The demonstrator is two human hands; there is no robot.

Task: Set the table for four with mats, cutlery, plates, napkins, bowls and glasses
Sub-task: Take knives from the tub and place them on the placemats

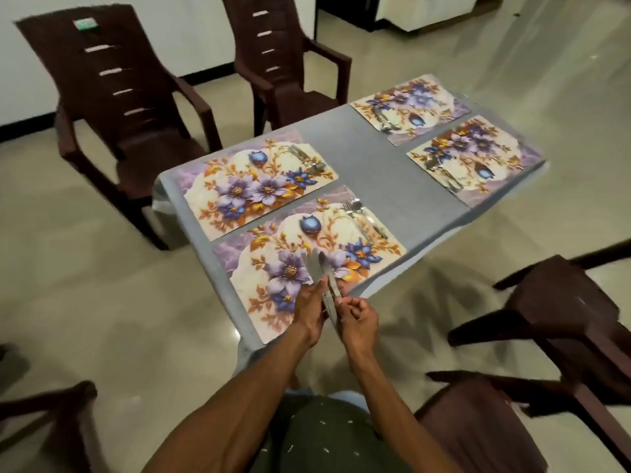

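Observation:
Several floral mats lie on the grey table (368,165). On the near mat (273,268) a fork and spoon (362,216) rest at its far right end. Cutlery also lies on the left far mat (309,162), the back mat (384,121) and the right mat (444,175). Over the near mat's front edge, my left hand (309,308) and my right hand (358,319) together hold a bunch of knives (322,271), blades pointing away from me. My right fingers pinch one knife by its handle.
Two dark brown plastic chairs (119,107) (286,63) stand beyond the table's left side. More brown chairs (546,319) stand at right, and one (51,421) at lower left. Beige tiled floor surrounds the table.

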